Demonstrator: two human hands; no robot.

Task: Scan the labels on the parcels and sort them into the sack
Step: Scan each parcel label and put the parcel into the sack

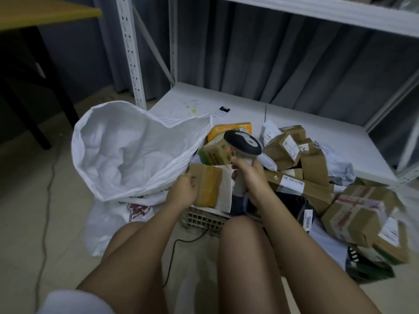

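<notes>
Fingers of the left hand [182, 190] curl around the near left edge of a brown parcel [209, 185], gripping it just beside the mouth of the white sack [127, 150]; its white label faces up on the side toward the right hand. Fingers of the right hand [249, 175] are closed around the grey handle of a barcode scanner [243, 143], whose dark head points away from the person, above and just beyond the held parcel. Under both hands sits a white slotted basket [204, 219], with a black cable trailing over the floor between the knees. To the right, a heap of parcels [317, 168], cardboard boxes and grey mailers, spreads across the low white shelf board [226, 98]. The sack stands open on the left, its rim folded outward. Farther back, a grey curtain [283, 53] hangs behind the shelving uprights.
</notes>
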